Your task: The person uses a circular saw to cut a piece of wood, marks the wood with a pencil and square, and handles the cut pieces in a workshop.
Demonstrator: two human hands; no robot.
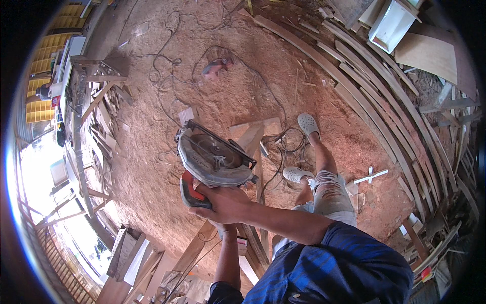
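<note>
A person's right hand (225,204) is closed firmly around the red-and-black grip area of a circular saw (215,175), held near the centre of the view with its round blade face showing; the left hand (217,226) is mostly hidden below the right, so its grip cannot be told; a T-shaped wooden stand (271,125) shows just beyond the saw's right edge, near two pale clogs (307,123); reddish, dusty floor (142,147) stretches left of the saw and beyond it, giving room there, though a looped dark cable (158,63) and a red power tool (218,66) lie across the far part; long planks (372,109) bound the right side, scrap wood (103,121) the left.
</note>
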